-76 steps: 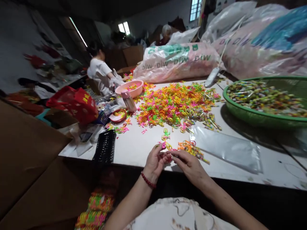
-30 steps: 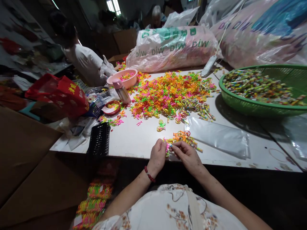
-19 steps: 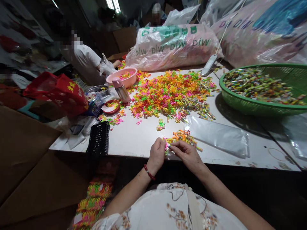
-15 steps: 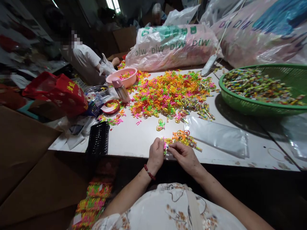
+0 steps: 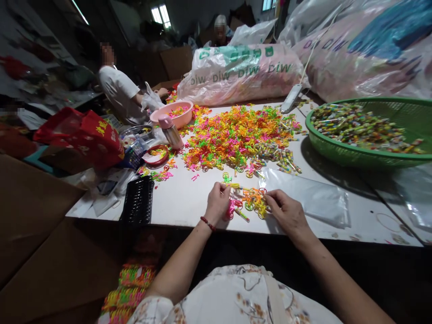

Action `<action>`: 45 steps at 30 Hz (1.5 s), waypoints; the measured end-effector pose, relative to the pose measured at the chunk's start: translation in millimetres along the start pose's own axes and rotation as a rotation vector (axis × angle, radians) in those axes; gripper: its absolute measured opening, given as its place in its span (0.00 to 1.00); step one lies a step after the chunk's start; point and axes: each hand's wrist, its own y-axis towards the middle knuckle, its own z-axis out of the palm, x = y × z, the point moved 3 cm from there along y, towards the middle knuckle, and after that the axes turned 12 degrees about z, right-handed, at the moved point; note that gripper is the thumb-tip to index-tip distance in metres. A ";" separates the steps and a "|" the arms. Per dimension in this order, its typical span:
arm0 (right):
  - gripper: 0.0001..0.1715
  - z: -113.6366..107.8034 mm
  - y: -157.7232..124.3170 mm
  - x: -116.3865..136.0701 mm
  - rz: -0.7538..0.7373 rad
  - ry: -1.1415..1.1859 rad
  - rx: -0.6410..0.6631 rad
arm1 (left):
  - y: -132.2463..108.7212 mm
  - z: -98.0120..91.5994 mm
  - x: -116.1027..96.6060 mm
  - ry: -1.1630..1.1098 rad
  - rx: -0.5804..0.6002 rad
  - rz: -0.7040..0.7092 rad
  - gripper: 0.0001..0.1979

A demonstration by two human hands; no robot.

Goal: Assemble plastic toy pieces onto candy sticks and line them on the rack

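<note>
At the table's front edge my left hand (image 5: 218, 202) is closed, thumb against fingers, on a small yellow plastic toy piece (image 5: 233, 185) that sticks out to the right. My right hand (image 5: 286, 211) has its thumb and forefinger bent together at the right side of a small pile of orange and yellow plastic toy pieces (image 5: 254, 200); what lies between those fingertips is too small to make out. Pink pieces (image 5: 232, 208) and a thin, colourful wrapped stick (image 5: 243, 216) lie between the hands. A green piece (image 5: 227, 178) lies just beyond my left hand.
Behind stands a big heap of bright toy pieces (image 5: 232, 135). A green basket (image 5: 364, 155) of wrapped sticks is at the right, near flat clear bags (image 5: 310, 198). Leftward are a black rack (image 5: 137, 200), flask (image 5: 170, 132) and pink basin (image 5: 184, 119). A co-worker (image 5: 119, 94) sits beyond.
My hands, close together before, have moved apart. My right hand has gone right to the small pile, and my left hand slightly left and up. The view has tilted slightly upward.
</note>
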 end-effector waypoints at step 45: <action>0.21 56.3 -21.6 49.0 -0.490 0.001 0.199 | -30.0 -33.0 -2.3 -1.008 -0.067 -0.331 0.17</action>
